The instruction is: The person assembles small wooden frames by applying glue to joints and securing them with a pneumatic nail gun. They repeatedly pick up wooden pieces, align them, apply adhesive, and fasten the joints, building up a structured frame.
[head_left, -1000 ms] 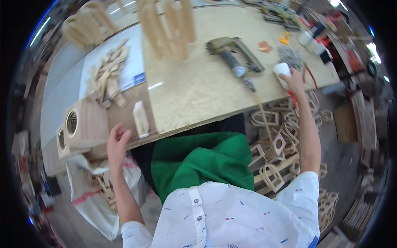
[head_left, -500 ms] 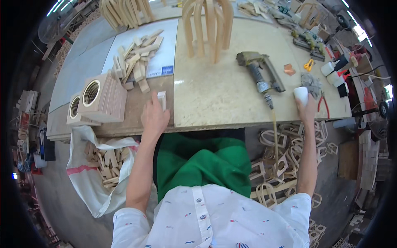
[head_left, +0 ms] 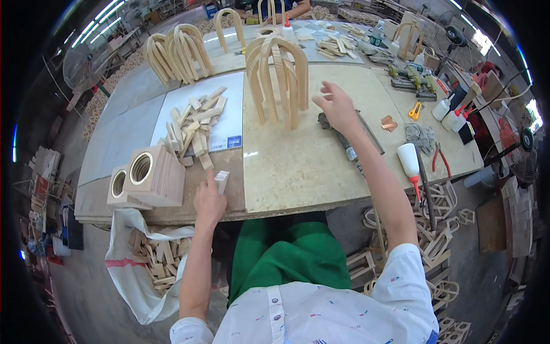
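At the table's near edge, my left hand (head_left: pixel 209 202) holds a small pale wood block (head_left: pixel 222 181) between thumb and forefinger. My right hand (head_left: pixel 337 108) is raised over the board with its fingers apart and empty. Just left of it stands a cluster of bent wooden arches (head_left: pixel 277 80). Under my right forearm lies a nail gun (head_left: pixel 350 150), partly hidden. A white glue bottle (head_left: pixel 408 159) lies at the right, its red nozzle pointing toward me past the table edge.
Loose wood pieces (head_left: pixel 197 129) are piled left of centre, behind stacked blocks with round holes (head_left: pixel 154 176). More arches (head_left: pixel 183 54) stand farther back. Pliers (head_left: pixel 440 157) and orange scissors (head_left: pixel 415 110) lie at the right. A white sack (head_left: pixel 123 281) holds offcuts below. Another person (head_left: pixel 295 10) sits across.
My right hand has let go of the glue bottle and moved left and forward toward the arches. My left hand keeps the wood block. The view has tilted up, showing more of the far side.
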`<state>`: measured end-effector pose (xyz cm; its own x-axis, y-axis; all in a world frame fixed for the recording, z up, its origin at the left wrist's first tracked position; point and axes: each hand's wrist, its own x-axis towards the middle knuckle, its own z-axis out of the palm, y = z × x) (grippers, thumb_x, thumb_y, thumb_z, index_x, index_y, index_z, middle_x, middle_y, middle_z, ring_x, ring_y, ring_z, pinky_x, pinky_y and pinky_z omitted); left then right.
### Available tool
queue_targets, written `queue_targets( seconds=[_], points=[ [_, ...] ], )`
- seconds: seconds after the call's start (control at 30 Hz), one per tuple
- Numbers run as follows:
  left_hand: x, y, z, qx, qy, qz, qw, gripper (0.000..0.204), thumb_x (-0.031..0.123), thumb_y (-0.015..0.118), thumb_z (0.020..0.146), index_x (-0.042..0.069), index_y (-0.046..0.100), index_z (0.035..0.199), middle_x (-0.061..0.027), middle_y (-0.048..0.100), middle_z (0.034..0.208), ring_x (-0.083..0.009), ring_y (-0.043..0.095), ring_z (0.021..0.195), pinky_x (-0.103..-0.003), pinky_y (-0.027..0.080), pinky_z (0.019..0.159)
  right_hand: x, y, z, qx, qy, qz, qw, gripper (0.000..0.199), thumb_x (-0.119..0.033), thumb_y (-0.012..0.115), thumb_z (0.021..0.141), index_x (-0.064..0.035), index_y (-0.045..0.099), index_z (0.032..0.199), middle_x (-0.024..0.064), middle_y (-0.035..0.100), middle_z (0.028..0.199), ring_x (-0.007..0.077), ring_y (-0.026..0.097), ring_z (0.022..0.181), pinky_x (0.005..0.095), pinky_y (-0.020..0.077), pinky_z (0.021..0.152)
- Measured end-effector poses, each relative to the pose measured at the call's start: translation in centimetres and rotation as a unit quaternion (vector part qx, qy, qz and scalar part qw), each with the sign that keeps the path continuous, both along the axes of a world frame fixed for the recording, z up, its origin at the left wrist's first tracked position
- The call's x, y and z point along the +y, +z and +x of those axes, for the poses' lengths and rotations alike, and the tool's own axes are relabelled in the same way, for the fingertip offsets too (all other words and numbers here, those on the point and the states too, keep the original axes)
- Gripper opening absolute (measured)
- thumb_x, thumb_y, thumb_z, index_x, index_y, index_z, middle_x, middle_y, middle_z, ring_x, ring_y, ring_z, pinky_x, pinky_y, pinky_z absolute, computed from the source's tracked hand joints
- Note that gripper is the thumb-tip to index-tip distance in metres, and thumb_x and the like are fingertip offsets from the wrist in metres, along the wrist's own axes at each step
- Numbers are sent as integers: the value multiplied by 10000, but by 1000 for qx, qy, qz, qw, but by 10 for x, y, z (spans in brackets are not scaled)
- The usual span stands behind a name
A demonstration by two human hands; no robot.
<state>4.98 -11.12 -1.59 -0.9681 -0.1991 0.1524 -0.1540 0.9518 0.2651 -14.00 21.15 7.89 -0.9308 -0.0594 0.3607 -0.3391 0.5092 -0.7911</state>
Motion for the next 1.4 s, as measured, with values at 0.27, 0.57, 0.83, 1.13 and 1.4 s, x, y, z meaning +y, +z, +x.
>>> queue_targets(
  seconds=[0.27,0.57,0.83,1.13,1.4],
  points=[
    [6,36,48,118,3,117,986,626,81,690,773,0,433,1338,-222,508,1199,-390,463,1135,-441,386,965,-37,11,-72,41,-57,141,988,350,-228,619,804,1,629,1068,210,631,1099,366,611,1005,445,481,875],
    [8,35,99,116,7,198,973,447,50,668,800,-22,537,1221,-189,554,1146,-354,516,1086,-410,403,952,-50,44,-77,119,-86,112,983,298,-269,635,815,-3,670,944,153,690,842,297,664,805,393,502,748],
    [10,15,101,168,0,234,958,291,0,639,814,-8,606,1103,-151,605,939,-307,589,896,-366,466,808,-25,190,-28,270,-101,50,956,351,-196,700,807,65,624,1028,139,682,831,178,663,762,289,522,690],
    [12,4,108,193,-6,276,942,172,66,655,840,-2,654,997,-143,627,845,-265,615,788,-346,486,726,-1,124,101,160,-26,-58,985,305,-232,697,811,48,638,919,109,672,731,159,639,632,285,503,593],
    [2,10,84,173,-44,119,977,326,115,685,817,25,616,1123,-159,590,1077,-313,542,1006,-383,424,892,-7,-35,132,161,-40,8,986,250,-196,726,775,23,614,819,117,639,705,239,632,639,339,501,606]
  ],
)
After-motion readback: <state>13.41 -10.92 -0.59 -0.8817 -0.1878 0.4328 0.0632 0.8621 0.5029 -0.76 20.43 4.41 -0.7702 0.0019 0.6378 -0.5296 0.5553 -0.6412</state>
